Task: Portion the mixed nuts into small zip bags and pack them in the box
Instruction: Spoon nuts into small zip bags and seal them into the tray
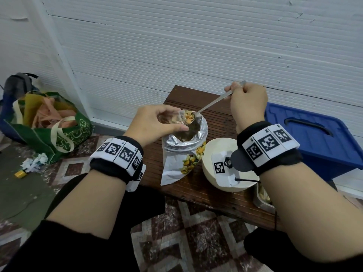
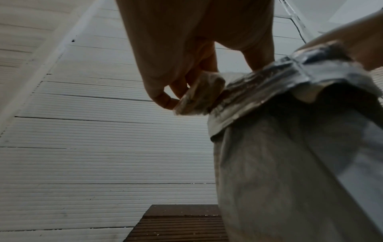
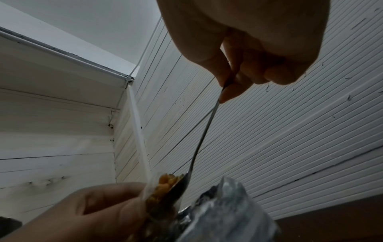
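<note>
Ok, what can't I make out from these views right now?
- How full the small zip bag is: head view, left hand covers it; both wrist views are dim.
- Metal tray contents: head view, right forearm hides most.
- White bowl interior: head view, wrist camera blocks it.
- Blue box: lid on, inside unseen.

head: bright, even, edges bowed | wrist views: dim, backlit, close objects blurred, soft shadows
</note>
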The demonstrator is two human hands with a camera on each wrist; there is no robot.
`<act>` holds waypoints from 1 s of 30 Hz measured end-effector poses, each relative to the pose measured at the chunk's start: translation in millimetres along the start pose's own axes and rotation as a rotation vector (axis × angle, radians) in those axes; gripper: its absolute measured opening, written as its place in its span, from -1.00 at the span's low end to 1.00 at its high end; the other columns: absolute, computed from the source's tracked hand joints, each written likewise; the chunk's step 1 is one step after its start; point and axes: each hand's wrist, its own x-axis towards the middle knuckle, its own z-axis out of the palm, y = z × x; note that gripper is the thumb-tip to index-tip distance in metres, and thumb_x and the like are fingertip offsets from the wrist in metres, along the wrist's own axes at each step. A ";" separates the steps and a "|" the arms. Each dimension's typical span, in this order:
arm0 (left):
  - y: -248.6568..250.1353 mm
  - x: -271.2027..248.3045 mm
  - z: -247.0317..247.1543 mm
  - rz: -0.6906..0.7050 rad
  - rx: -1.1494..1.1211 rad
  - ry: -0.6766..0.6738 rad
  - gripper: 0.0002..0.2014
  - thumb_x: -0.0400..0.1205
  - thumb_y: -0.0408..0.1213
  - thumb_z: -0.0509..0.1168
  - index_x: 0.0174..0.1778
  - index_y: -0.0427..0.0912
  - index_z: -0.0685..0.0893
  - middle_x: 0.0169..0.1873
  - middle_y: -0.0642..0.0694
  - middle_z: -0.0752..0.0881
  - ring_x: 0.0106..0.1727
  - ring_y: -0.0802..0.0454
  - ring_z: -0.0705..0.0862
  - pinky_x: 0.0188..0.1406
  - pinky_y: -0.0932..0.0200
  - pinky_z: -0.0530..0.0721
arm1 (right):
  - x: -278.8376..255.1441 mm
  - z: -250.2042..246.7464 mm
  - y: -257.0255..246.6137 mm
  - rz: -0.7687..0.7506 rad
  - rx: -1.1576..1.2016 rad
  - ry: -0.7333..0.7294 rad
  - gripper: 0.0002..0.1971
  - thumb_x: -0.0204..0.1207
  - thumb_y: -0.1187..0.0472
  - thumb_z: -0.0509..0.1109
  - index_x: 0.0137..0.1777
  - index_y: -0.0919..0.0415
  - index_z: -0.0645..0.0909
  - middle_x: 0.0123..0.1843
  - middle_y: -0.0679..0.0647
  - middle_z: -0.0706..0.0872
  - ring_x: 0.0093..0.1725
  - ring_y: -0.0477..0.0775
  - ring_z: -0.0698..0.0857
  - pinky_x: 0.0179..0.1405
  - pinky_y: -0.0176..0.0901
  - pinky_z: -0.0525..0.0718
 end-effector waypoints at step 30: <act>-10.1 2.6 0.6 -0.079 -0.135 0.064 -0.48 0.22 0.23 0.53 -0.02 -0.02 0.81 -0.14 0.03 0.82 -0.04 0.14 0.77 0.07 -0.01 0.77 | -48.5 18.4 48.1 -0.662 -0.382 -0.278 -0.76 0.59 0.17 0.27 -0.15 0.23 0.75 -0.33 0.08 0.70 -0.27 0.10 0.49 -0.15 -0.10 0.38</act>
